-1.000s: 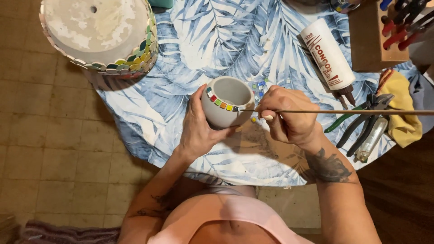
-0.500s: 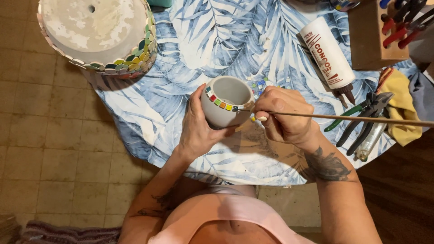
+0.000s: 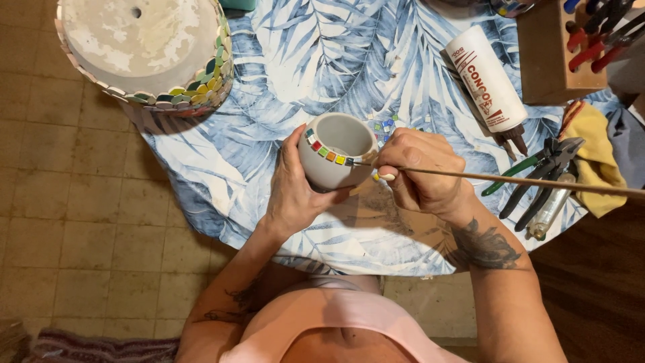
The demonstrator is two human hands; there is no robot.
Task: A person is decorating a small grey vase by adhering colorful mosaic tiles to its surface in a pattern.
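Little change from a second ago: left hand (image 3: 292,195) still wraps the small grey pot (image 3: 336,151), held tilted above the table's near edge, same place. Right hand (image 3: 420,171) still pinches the long thin stick (image 3: 510,179); the stick's far end has dropped slightly, and its tip now sits at the row of coloured tiles (image 3: 327,153) under the pot rim. Loose tiles (image 3: 385,126) lie just beyond the pot.

Surface: round table with a blue leaf-print cloth (image 3: 322,54). Far left, a big upturned pot (image 3: 144,54) with a mosaic band. Right: white glue bottle (image 3: 487,81), pliers (image 3: 537,178), yellow rag (image 3: 594,151), wooden tool block (image 3: 547,50). Floor: tan tiles (image 3: 67,222).
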